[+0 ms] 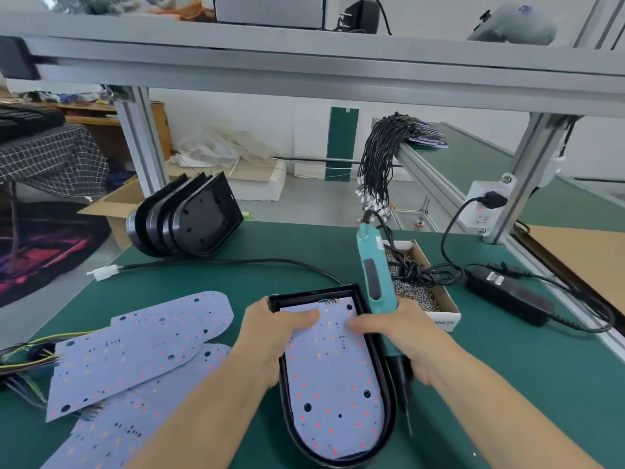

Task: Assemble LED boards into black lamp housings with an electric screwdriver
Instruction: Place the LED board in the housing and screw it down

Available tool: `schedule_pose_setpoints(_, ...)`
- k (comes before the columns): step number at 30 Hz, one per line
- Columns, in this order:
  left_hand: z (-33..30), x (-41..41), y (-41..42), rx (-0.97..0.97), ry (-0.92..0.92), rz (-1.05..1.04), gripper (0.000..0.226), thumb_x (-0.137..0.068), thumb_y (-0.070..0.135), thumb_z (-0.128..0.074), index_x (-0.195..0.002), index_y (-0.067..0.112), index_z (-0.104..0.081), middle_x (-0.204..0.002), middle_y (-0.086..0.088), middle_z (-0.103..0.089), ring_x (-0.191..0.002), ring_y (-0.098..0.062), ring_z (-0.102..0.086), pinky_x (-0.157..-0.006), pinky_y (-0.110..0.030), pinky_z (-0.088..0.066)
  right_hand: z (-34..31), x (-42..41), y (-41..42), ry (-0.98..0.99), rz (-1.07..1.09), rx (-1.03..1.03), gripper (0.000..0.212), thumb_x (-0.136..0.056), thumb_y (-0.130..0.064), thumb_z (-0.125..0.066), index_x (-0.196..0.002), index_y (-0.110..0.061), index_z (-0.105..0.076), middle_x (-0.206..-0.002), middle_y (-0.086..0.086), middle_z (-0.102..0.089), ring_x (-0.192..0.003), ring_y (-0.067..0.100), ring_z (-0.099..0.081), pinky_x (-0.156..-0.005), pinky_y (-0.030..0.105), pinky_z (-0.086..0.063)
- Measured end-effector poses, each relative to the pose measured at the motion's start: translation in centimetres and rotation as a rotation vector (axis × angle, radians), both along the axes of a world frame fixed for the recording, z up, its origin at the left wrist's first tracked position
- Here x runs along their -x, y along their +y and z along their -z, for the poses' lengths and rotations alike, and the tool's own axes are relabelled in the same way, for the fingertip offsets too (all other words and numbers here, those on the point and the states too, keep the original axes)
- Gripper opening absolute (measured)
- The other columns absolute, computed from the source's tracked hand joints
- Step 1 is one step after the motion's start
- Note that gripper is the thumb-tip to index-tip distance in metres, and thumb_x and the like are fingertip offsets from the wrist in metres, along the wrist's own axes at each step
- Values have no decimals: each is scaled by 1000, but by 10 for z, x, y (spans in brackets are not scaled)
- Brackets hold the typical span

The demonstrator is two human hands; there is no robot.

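Observation:
A black lamp housing (389, 394) lies in front of me on the green mat, with a pale LED board (333, 384) lying inside it. My left hand (270, 336) holds the housing's left rim, its thumb pressing on the board's upper part. My right hand (406, 340) grips a teal electric screwdriver (375, 275), bit pointing down beside the housing's right wall, while a finger reaches onto the board.
Loose LED boards (135, 346) with wires lie at the left. A stack of black housings (189, 221) stands at the back left. A cardboard box of screws (436, 296) and a black power adapter (510, 292) sit at the right. A cable with a white connector (101, 273) crosses the mat.

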State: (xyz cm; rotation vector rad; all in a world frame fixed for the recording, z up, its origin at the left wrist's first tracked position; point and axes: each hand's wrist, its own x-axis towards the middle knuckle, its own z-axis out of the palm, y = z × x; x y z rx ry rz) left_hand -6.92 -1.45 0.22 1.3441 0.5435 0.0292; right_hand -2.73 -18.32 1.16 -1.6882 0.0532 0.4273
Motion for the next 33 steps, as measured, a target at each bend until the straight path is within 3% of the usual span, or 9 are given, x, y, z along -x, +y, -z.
schedule_pose_setpoints(4, -3, -1, 1, -115, -35, -57, 22, -66, -8, -78, -85, 1, -70, -78, -16, -72, -62, -27, -66, -66, -45, -58, 1, -1, 5, -67, 41, -35, 16, -71, 6, -72, -83, -5, -69, -67, 4, -68, -54, 16, -62, -50, 19, -51)
schedule_pose_setpoints(7, -4, 2, -1, -177, -78, -49, 23, -65, -4, -81, -83, 5, -69, -74, -11, -70, -59, -22, -64, -61, -36, -57, 4, 1, 5, -106, 52, -80, 18, -71, 10, -68, -78, -7, -64, -63, 3, -62, -51, 16, -57, -48, 20, -48)
schedule_pose_setpoints(12, 5, 12, 4, 22, 2, 24, 21, -76, 0, -75, -94, 2, -65, -85, -15, -73, -68, -26, -66, -70, -39, -57, 7, -2, -1, -155, 65, -75, 26, -70, 5, -73, -72, -14, -54, -66, 4, -48, -58, 14, -44, -52, 19, -38)
schedule_pose_setpoints(15, 13, 16, 5, -77, -29, -15, 15, -82, 7, -72, -82, -6, -63, -70, -10, -65, -62, -22, -57, -67, -32, -49, 10, -3, -1, -172, 55, -55, 29, -67, 2, -75, -77, -15, -54, -70, 4, -43, -66, 16, -38, -60, 27, -31)
schedule_pose_setpoints(17, 15, 12, 7, -192, -77, -64, 27, -80, 7, -73, -63, 1, -52, -60, -7, -48, -58, -21, -42, -61, -31, -39, 11, -2, 4, -179, 48, -47, 26, -61, -2, -75, -79, -11, -58, -71, 4, -47, -67, 16, -41, -63, 27, -34)
schedule_pose_setpoints(21, 19, 5, 10, -192, -76, -78, 27, -78, 1, -72, -66, 5, -48, -61, -9, -41, -58, -22, -38, -60, -33, -36, 17, -6, 7, -188, 34, 3, 34, -63, -1, -74, -92, 10, -59, -75, 6, -55, -71, 16, -47, -70, 31, -39)
schedule_pose_setpoints(26, 29, 5, 17, -105, -1, -48, 23, -81, 4, -70, -68, 5, -52, -55, -6, -53, -46, -19, -50, -47, -24, -46, 14, -6, 1, -193, 18, 52, 24, -72, -26, -83, -81, -10, -67, -65, -7, -62, -54, 0, -54, -53, 10, -43)
schedule_pose_setpoints(29, 37, 0, 19, -131, -12, -120, 22, -82, 6, -70, -69, 2, -52, -62, -9, -52, -54, -20, -49, -55, -27, -45, 0, -3, -11, -104, 93, -110, 25, -76, -27, -80, -88, -10, -66, -66, 0, -70, -55, 9, -65, -50, 23, -53)
schedule_pose_setpoints(33, 37, -7, 20, -233, -24, -179, 21, -82, 13, -69, -79, -5, -59, -70, -10, -55, -65, -21, -51, -66, -36, -48, -26, 4, -32, -145, 125, -311, 30, -64, -29, -79, -74, -10, -58, -57, 5, -55, -42, 12, -49, -44, 24, -49)
